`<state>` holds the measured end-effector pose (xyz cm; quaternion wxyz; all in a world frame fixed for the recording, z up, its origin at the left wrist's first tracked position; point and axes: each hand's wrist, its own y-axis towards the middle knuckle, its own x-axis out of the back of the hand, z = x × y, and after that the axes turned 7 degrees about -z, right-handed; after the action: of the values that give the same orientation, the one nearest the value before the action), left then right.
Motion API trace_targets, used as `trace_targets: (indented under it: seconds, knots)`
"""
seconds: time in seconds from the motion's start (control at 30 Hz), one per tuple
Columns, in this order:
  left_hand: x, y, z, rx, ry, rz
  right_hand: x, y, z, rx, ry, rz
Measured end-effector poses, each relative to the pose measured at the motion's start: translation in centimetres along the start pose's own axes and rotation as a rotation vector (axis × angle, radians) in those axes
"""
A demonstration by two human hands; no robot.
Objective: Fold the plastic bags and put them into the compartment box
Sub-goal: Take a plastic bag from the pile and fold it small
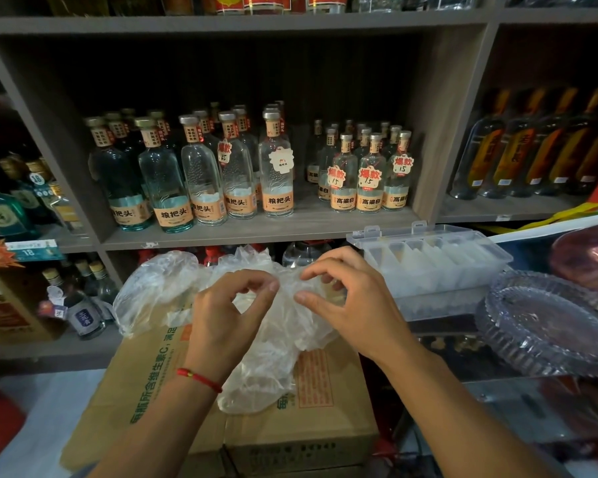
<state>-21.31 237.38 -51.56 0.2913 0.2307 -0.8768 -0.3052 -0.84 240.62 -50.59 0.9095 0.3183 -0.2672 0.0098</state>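
A crumpled clear plastic bag [283,326] hangs in front of me above a cardboard carton [311,429]. My left hand [228,315] pinches its upper edge between thumb and fingers. My right hand [349,301] pinches the same edge just to the right. More loose clear plastic bags [152,291] lie heaped at the carton's far left. The clear compartment box [439,294] stands open to the right, lid tipped back, with folded white bags in several compartments.
Shelves of glass liquor bottles [242,174] fill the wall behind. A round clear glass dish [549,326] sits at the right, next to the box. A red wrapped item [587,253] is behind it. More bottles [83,298] stand low at left.
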Motion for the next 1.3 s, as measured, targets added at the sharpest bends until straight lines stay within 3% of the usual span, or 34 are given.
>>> trace_targets:
  seconds: [0.37, 0.77, 1.03, 1.3]
  knots:
    - [-0.4, -0.1, 0.3, 0.093, -0.125, 0.035, -1.1, 0.5, 0.0, 0.081, -0.050, -0.029]
    - [2.2, 2.2, 3.9, 0.508, -0.437, -0.122, 4.6, 1.5, -3.2, -0.631, 0.563, -0.442]
    - [2.5, 2.1, 4.4, 0.586, -0.500, -0.164, 5.9, 1.0, -3.3, -0.684, 0.574, -0.369]
    - [2.0, 2.8, 2.3, 0.486, -0.524, -0.265, 5.9, 0.9, -2.6, -0.673, 0.744, -0.367]
